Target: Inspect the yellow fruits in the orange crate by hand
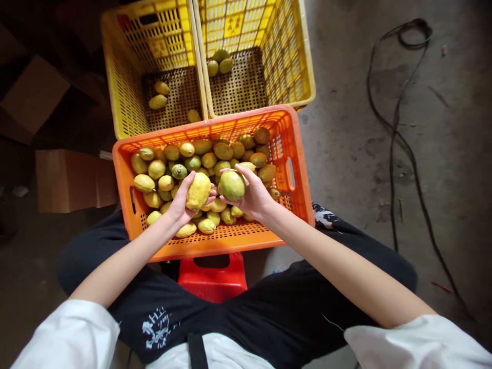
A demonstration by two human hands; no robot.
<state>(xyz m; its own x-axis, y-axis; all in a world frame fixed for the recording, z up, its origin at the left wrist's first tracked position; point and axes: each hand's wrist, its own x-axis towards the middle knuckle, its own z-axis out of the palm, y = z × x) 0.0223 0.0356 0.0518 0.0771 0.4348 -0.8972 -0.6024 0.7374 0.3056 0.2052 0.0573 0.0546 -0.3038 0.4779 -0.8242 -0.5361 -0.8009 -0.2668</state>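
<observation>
My left hand (181, 201) is closed around a yellow, bumpy lemon-like fruit (199, 190). In my right hand (251, 193) sits a greener, rounder fruit (232, 185), gripped between thumb and fingers. Both hands are close together above an orange plastic crate (246, 243). Inside that crate lie many yellow and green fruits of the same sort, such as a yellow one (144, 183) at the left. Parts of the pile are hidden beneath my hands.
Two yellow crates stand behind the orange one: the left crate (122, 87) and the right crate (286, 56) each hold a few fruits. A red plastic stool (212, 284) is between my legs. Cardboard boxes (63, 179) stand left; a black cable (395, 128) lies right.
</observation>
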